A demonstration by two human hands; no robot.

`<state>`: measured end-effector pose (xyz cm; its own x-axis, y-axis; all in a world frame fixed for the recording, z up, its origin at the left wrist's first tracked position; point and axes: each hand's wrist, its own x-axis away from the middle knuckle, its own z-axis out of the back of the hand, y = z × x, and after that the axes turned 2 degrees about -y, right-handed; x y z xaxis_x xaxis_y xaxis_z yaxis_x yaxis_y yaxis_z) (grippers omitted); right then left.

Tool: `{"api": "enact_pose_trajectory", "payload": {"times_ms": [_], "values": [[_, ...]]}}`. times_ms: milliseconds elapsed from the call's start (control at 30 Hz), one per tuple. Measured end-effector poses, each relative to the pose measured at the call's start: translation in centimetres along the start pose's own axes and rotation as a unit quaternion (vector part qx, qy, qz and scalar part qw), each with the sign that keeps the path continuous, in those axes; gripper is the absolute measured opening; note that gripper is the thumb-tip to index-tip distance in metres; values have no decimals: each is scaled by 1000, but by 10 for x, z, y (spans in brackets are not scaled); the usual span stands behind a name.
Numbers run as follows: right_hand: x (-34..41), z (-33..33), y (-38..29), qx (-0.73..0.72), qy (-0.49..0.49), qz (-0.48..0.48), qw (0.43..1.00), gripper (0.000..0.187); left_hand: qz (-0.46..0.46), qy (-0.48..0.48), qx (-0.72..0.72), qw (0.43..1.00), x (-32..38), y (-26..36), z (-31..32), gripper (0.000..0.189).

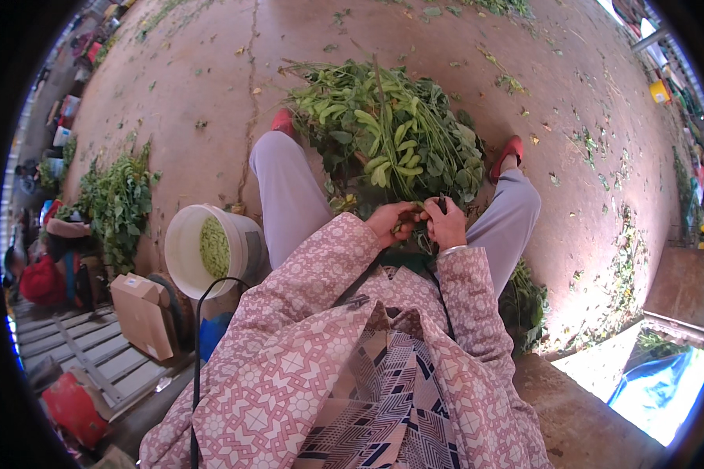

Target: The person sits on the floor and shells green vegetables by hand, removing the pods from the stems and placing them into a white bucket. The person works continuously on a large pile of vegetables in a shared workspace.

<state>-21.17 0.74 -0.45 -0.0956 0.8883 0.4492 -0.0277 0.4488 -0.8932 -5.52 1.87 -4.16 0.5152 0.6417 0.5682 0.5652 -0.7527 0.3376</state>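
My left hand and my right hand meet in front of my lap, fingertips nearly touching. Between them is a green bean pod, pinched by the left fingers. A small dark object, too small to identify, pokes out between the right thumb and forefinger. Just beyond the hands, between my feet, lies a heap of leafy bean plants with plump green pods on the stems. To my left a white plastic bucket leans with its mouth towards me, shelled green beans inside.
More leafy plants lie at left and beside my right thigh. A cardboard box stands near slatted boards at lower left. A black cable runs past my left arm. Leaf scraps litter the concrete floor.
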Motion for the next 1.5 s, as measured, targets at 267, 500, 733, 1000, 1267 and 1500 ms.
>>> {"api": "enact_pose_trajectory", "payload": {"times_ms": [267, 500, 733, 1000, 1267, 1500], "values": [[27, -11, 2, -40, -29, -76, 996, 19, -23, -108, 29, 993, -13, -14, 22, 18], [40, -5, 10, 118, -83, -18, 989, 30, -42, -32, -44, 998, -1, -2, 8, 10], [47, -6, 0, 24, -83, -160, 983, 29, -55, 28, -88, 994, 11, 4, -9, 17], [49, -4, -3, -95, -95, -219, 966, 27, -72, 63, -139, 986, 8, 1, -8, 24], [45, -1, 8, -150, -115, -200, 961, 24, 17, 3, -59, 998, -3, 5, 6, 19], [43, -1, 5, -215, -170, -217, 937, 20, 13, -13, -36, 999, -1, 7, -1, 17]]}}
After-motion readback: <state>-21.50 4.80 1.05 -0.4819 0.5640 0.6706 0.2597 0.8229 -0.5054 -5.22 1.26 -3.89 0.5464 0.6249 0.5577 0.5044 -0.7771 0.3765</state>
